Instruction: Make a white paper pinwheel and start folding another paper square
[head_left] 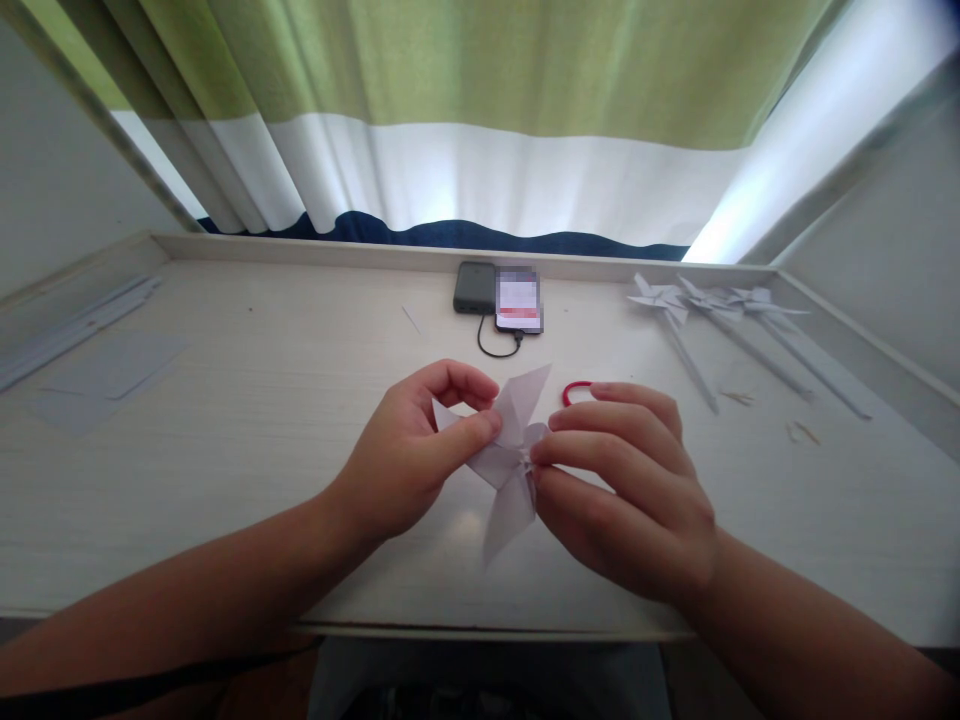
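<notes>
Holding: paper pinwheel (510,455), pinched between both hands just above the near-middle of the surface (262,420).
Left hand (405,460): thumb and fingers (465,382) closed on the pinwheel's left blade.
Right hand (630,490): fingertips drawn together and clamped on the folds at the pinwheel's centre; whether anything besides paper sits between them cannot be told.
Handling (judged): very light, thin and limp; it would crease or tear easily, and the blades would bend under any press. Best taken at the centre, where the layers stack, or on the flat of a blade near its root, not at the tips.
Look: white to pale lilac paper with several pointed blades. One points up and to the right; a long one hangs down toward the person. The folds are crisp.
Red loop (576,391): on the surface just behind the right hand, partly hidden by it.
Phone (519,300): at the far edge, touching a dark power bank (474,287); a black cable (495,350) curls in front of them.
Finished pinwheels (660,298): three on paper sticks, lying side by side at the far right, well apart from the hands.
Paper strips (75,320): far left, with a flat sheet (112,375) beside them.
Curtain (480,100): green, white and navy, behind the surface.
</notes>
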